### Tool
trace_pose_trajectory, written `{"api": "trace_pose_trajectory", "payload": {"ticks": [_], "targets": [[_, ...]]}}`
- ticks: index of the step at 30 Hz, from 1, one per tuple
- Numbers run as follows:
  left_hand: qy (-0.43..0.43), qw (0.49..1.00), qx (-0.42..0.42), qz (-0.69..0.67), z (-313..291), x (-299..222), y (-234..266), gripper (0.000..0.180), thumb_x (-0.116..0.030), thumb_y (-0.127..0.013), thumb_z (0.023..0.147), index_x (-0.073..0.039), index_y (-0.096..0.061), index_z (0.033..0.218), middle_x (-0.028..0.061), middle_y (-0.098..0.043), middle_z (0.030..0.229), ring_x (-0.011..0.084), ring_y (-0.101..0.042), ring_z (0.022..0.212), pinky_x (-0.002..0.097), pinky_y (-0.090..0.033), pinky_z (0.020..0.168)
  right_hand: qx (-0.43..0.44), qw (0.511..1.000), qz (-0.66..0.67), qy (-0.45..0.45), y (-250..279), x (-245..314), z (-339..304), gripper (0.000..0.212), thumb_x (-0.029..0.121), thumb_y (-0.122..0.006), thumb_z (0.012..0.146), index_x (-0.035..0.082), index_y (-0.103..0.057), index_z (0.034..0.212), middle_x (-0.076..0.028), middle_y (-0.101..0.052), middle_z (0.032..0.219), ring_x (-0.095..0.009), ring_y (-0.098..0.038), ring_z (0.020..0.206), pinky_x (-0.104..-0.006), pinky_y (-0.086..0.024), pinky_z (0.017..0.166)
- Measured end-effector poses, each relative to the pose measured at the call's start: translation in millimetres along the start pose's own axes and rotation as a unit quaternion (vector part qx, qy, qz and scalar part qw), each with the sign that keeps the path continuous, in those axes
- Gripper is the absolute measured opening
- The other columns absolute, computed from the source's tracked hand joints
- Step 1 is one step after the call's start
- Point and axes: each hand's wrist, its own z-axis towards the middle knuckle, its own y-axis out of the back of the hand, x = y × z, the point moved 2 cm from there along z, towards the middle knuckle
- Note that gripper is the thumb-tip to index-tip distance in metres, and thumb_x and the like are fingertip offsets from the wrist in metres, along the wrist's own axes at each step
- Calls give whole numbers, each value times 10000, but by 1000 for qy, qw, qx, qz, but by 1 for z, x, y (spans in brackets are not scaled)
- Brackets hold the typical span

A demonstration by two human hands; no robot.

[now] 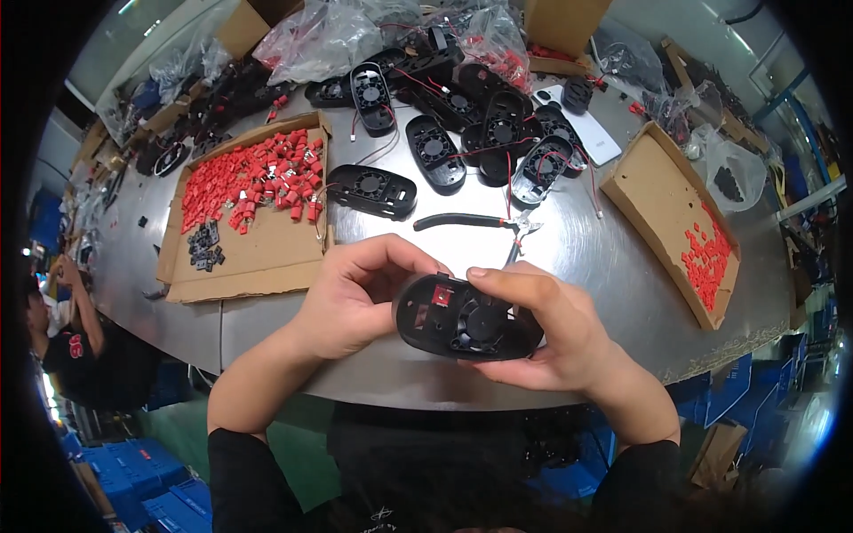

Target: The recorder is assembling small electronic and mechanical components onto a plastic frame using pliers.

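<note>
Black oval housing [468,317], held above the near edge of the metal table [613,302], with its open face turned up to the camera and its long axis running from about 9:30 to 3:30. Carries a fan [486,322] in its 3 o'clock half and a red square part [442,296] toward 10 o'clock. At 6 o'clock, white script [381,513] on a black shirt, too small to read.

From 8 o'clock, left hand [351,298] on the rim, with index finger arched over and thumb at the 9 o'clock end. From 4 o'clock, right hand [564,333] clamped around the other end, with thumb on top and fingers below.

Just beyond, at 1 o'clock, black-handled pliers [462,220]. At 10, a cardboard tray [258,277] of red parts [293,169] and small black pieces [206,247]; at 2, another cardboard tray [653,182] with red pieces [706,262]. Farther, at 12, piled black fan housings [435,151], then clear plastic bags [320,40].
</note>
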Motion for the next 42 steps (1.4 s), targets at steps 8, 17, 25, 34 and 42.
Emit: {"api": "trace_pose_trajectory", "payload": {"ticks": [8,17,25,34,42], "targets": [[-5,1000,-23,18,2,-1,0,302,-47,-784,908,24,-678,1182,99,-724,1153,152,-686,1060,324,-556,961,-1,1000,-21,-23,-1,-4,-2,706,188,-897,746,13,-593,1359,-160,-717,1147,-313,-748,924,-368,-615,773],[13,998,-60,31,0,-2,-4,266,-82,-835,868,-14,-665,1061,164,-723,1131,230,-694,1057,380,-558,957,49,995,-23,-85,3,-1,-5,660,169,-883,754,15,-620,1339,-162,-722,1116,-316,-748,892,-356,-613,740],[8,999,-47,-24,-1,8,-4,261,-89,-826,880,-21,-657,1067,177,-716,1161,240,-685,1087,398,-547,977,14,997,36,-70,0,-8,-9,670,133,-871,751,14,-608,1357,-181,-704,1230,-331,-741,1047,-367,-615,867],[70,993,-90,28,18,26,18,206,-109,-782,909,-11,-715,1077,59,-707,1049,126,-662,949,295,-539,828,67,983,-81,-153,0,-30,-5,727,221,-897,754,3,-581,1372,-186,-709,1208,-315,-739,1054,-363,-573,905],[253,964,-48,-65,20,29,30,291,-133,-663,945,50,-692,1169,96,-723,1047,156,-694,954,288,-559,880,105,969,-108,-195,-7,-38,-9,634,349,-831,801,113,-609,1346,-159,-735,1034,-346,-737,861,-407,-585,775]]}}
